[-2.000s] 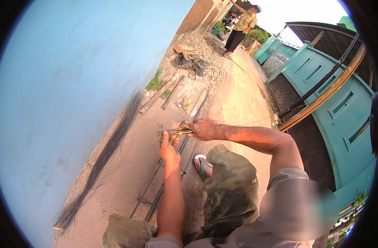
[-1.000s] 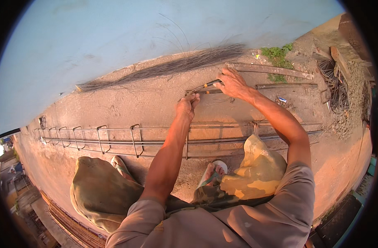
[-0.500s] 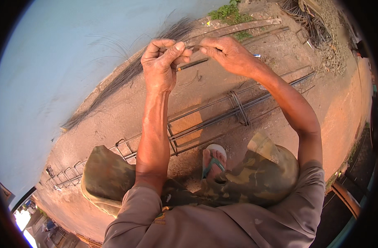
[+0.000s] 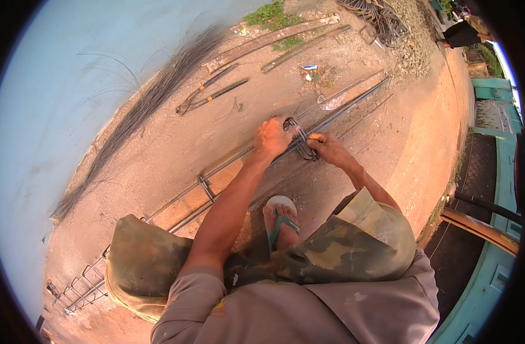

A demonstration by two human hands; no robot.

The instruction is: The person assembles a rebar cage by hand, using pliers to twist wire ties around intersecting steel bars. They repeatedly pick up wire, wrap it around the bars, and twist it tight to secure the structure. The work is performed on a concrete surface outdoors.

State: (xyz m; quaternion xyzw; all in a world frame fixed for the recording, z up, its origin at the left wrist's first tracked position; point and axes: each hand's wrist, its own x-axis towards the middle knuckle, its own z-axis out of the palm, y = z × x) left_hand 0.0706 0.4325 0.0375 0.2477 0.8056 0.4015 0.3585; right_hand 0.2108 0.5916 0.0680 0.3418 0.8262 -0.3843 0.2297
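Observation:
My left hand (image 4: 272, 137) is closed at the upper end of a small bunch of bent steel stirrups (image 4: 302, 143), its fingertips partly hidden. On the other side, my right hand (image 4: 329, 148) pinches the same bunch. Those stirrups sit around long steel reinforcing bars (image 4: 345, 113) lying on the ground. Further left along the bars is a single fixed stirrup (image 4: 205, 188), and several more stirrups (image 4: 86, 285) stand at the far left end. Any thin wire between my fingers is too small to make out.
Long-handled pincers (image 4: 208, 94) lie open beyond the bars. A bundle of thin black wire (image 4: 139, 117) rests along the blue wall (image 4: 61, 97). Further back are wooden strips (image 4: 274, 41), a heap of stirrups (image 4: 383, 20) and gravel (image 4: 416, 51). My sandalled foot (image 4: 282, 226) stands beside the bars.
Both hands came down from above the pincers, where they held a thin strand between them, to the stirrup bunch on the bars. The view has shifted right, and the pincers now show fully.

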